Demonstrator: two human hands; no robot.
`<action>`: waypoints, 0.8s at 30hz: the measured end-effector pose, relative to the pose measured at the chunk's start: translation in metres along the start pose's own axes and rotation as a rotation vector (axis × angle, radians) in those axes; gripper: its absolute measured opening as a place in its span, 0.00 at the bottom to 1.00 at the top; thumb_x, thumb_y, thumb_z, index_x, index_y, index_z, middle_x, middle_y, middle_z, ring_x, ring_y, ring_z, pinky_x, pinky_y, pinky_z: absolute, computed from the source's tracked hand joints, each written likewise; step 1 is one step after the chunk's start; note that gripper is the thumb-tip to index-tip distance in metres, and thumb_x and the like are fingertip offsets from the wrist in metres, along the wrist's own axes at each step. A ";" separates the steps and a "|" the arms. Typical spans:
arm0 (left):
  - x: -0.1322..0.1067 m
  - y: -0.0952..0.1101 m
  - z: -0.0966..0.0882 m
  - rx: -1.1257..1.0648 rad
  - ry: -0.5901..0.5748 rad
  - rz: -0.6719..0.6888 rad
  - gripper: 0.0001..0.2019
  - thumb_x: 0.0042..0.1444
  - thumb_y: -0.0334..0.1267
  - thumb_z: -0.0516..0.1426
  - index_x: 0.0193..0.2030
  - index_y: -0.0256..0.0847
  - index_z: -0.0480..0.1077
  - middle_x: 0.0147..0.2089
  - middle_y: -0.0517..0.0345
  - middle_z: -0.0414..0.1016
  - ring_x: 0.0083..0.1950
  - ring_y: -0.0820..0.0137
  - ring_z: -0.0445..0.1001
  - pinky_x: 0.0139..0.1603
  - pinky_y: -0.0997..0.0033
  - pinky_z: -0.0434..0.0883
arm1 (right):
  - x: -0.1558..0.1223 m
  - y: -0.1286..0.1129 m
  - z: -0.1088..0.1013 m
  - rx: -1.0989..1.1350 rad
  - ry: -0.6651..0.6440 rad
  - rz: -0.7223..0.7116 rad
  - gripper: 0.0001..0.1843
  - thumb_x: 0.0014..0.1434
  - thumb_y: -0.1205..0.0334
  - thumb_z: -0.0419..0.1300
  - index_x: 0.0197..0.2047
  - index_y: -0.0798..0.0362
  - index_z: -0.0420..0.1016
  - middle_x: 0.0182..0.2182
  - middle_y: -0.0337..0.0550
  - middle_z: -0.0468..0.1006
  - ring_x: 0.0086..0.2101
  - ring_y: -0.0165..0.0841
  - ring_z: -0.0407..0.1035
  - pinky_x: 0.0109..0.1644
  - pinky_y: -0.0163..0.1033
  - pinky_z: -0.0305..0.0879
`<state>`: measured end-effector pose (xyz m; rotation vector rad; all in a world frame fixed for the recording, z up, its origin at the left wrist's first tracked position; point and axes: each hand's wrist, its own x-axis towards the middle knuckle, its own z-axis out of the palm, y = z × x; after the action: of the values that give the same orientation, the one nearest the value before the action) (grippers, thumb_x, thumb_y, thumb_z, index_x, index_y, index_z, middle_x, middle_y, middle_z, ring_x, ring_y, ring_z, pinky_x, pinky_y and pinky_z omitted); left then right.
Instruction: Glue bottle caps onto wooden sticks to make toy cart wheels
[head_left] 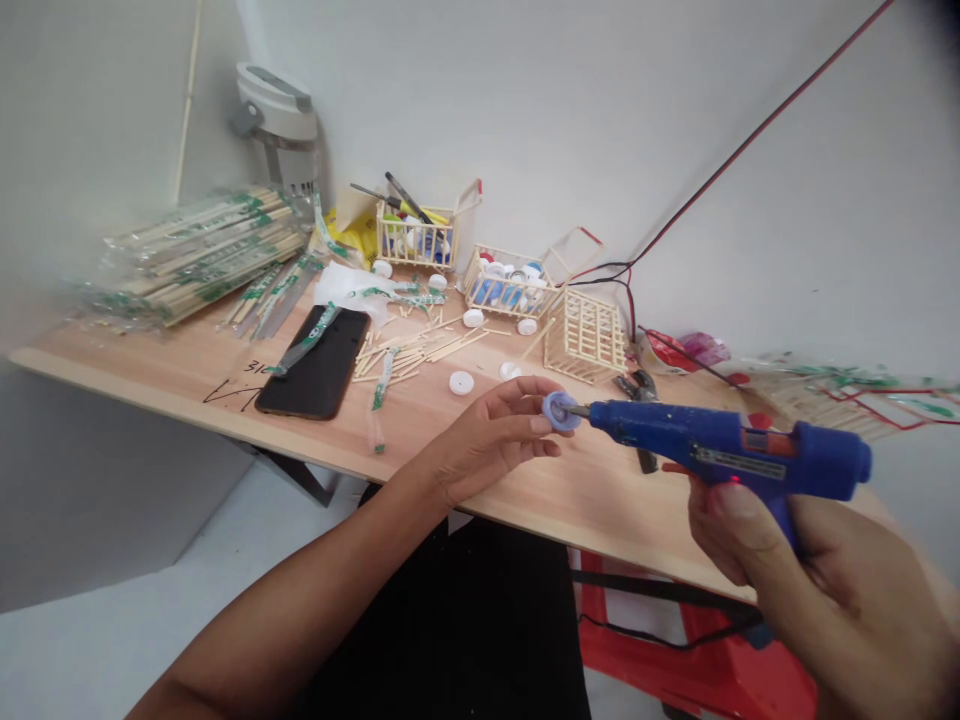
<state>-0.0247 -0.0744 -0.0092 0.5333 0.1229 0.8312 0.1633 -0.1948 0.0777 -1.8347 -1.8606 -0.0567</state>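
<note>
Carefully, the person's left hand (pixel 487 440) holds a pale blue, round plastic bottle cap (pixel 559 410) up in the air, above the front part of the table, and the thumb and fingertips (pixel 541 425) pinch it by its edge, so the cap's face stays open toward the other hand. The right hand (pixel 840 600) closes around the grip of a blue plastic hot glue gun (pixel 720 440), with the thumb pressed along its side; the index finger is mostly hidden, so I cannot tell if it presses the trigger. The thin metal nozzle (pixel 576 410) points at the cap and seems to touch it or be just beside it, probably because both hands must bring these two small parts together without any support. Behind them, the light wood-grain table (pixel 225 395) carries a black smartphone (pixel 311 362), lying flat, and loose white bottle caps (pixel 461 383). Farther back stand two small carts of thin wooden sticks (pixel 510 285), filled with colourful caps, and a square wooden lattice (pixel 585 335) leans near them. Bundles of wooden sticks in clear plastic sleeves with green print (pixel 199 255) lie at the left, and short cut sticks (pixel 397 355) are scattered on the smooth wood.
</note>
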 end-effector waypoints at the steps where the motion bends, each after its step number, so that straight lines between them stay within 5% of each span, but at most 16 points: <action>1: 0.000 0.000 0.000 0.000 -0.001 0.001 0.14 0.46 0.26 0.65 0.42 0.39 0.73 0.39 0.57 0.75 0.40 0.72 0.74 0.44 0.68 0.67 | 0.000 0.000 0.000 -0.012 0.000 -0.024 0.26 0.62 0.46 0.52 0.16 0.49 0.58 0.12 0.37 0.60 0.13 0.29 0.55 0.12 0.36 0.48; 20: 0.000 -0.001 -0.002 0.007 0.001 0.001 0.14 0.46 0.27 0.65 0.42 0.40 0.73 0.39 0.57 0.75 0.41 0.70 0.75 0.44 0.67 0.67 | -0.004 0.002 0.000 -0.004 -0.024 0.044 0.26 0.62 0.46 0.51 0.17 0.49 0.56 0.13 0.38 0.60 0.14 0.29 0.55 0.14 0.36 0.49; 24: -0.001 0.000 -0.002 0.005 0.006 -0.002 0.14 0.46 0.27 0.65 0.41 0.40 0.73 0.39 0.57 0.75 0.41 0.71 0.74 0.44 0.68 0.67 | -0.004 -0.003 -0.002 0.077 -0.027 0.076 0.23 0.62 0.46 0.52 0.21 0.49 0.66 0.16 0.39 0.67 0.17 0.31 0.62 0.15 0.34 0.56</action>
<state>-0.0259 -0.0739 -0.0114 0.5353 0.1312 0.8311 0.1613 -0.1997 0.0787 -1.8600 -1.7842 0.0664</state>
